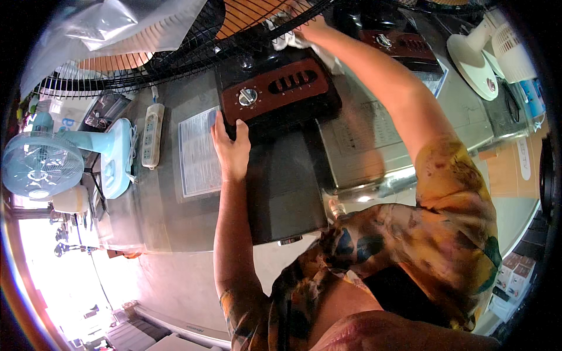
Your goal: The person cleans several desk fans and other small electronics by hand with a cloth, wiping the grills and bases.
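Observation:
A black fan base with a reddish-brown control panel (276, 90) stands in front of me, with a round dial and a row of push keys. My left hand (231, 149) grips its near left corner, thumb on the front edge and fingers along the side. Beyond the base, my right hand (309, 28) holds a crumpled white cloth (290, 41). Part of that hand is hidden behind the black wire fan guard (184, 66), which has orange blades (246, 17) inside it.
A printed sheet (199, 153) and a power strip (153, 136) lie left on the glossy counter (171, 228). A light-blue fan (116, 158) stands further left. Clear plastic (118, 26) covers part of a guard. Right are a second dark fan base (397, 46) and a white fan (472, 66).

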Demonstrator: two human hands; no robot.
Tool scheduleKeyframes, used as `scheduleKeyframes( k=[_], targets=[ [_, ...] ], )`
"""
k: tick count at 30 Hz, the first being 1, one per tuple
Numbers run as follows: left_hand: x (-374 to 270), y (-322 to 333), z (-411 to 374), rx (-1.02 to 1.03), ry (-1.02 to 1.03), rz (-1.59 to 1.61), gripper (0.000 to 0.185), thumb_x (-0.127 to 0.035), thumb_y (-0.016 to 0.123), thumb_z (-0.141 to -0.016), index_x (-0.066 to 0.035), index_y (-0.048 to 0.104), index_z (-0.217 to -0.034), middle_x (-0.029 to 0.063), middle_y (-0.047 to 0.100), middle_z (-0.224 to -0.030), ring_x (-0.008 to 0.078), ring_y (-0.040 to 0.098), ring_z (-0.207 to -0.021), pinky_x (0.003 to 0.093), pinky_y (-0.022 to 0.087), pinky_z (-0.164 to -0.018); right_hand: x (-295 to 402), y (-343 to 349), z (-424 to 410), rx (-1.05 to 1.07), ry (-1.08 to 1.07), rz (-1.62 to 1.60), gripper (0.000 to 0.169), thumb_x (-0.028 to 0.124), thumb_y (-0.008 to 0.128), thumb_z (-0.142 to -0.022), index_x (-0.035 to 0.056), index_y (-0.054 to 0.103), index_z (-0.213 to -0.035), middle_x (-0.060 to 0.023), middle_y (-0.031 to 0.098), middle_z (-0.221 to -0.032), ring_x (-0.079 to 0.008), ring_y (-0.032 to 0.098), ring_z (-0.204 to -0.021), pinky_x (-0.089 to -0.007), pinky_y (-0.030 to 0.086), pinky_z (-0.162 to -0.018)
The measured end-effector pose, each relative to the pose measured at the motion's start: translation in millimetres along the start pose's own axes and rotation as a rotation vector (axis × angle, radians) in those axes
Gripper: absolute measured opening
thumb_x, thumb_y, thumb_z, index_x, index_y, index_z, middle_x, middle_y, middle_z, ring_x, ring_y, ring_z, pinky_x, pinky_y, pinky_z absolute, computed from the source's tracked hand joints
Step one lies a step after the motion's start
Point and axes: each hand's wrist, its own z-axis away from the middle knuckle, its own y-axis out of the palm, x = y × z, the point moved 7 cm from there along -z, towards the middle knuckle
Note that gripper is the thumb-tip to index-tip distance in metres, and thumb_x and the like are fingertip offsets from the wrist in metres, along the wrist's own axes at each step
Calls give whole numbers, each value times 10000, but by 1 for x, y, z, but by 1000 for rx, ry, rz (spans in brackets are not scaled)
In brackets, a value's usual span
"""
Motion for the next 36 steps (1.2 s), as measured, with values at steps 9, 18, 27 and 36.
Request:
scheduleKeyframes(
  k=[9, 18, 27, 36],
  targets=[
    [24, -3, 0, -45, -27, -15, 595, -283, 607, -911, 67, 453, -1367, 253, 507, -1290, 379, 487, -1214, 444, 362, -1061, 10, 21, -2, 202, 189, -351, 470, 418, 626, -869, 133, 608, -1242, -119, 567, -1313, -325, 515, -1227, -423, 414, -1042],
    [26, 3, -6, -62, -20, 46, 601, -281, 615, -901, 81, 465, -1357, 252, 523, -1243, 383, 504, -1181, 421, 384, -1039, -3, -185, 112, 446, 387, -918, 529, 477, 674, -839, 73, 602, -1173, -207, 648, -1095, -391, 647, -958, -446, 519, -816],
    [8, 1, 1, -94, 24, 11, 570, -239, 620, -893, 69, 480, -1352, 250, 551, -1189, 392, 528, -1119, 432, 395, -1012, -71, -135, 6, 383, 78, -28, 323, 161, 670, -782, 71, 662, -1092, -120, 660, -1073, -306, 650, -980, -428, 552, -798],
    [3, 5, 1, -59, 10, 0, 572, -244, 619, -899, 75, 477, -1352, 256, 546, -1214, 404, 513, -1145, 454, 375, -1030, -107, -72, 47, 759, 380, 0, 251, 109, 604, -772, 41, 737, -974, -168, 712, -1007, -309, 681, -972, -396, 540, -837]
  ],
)
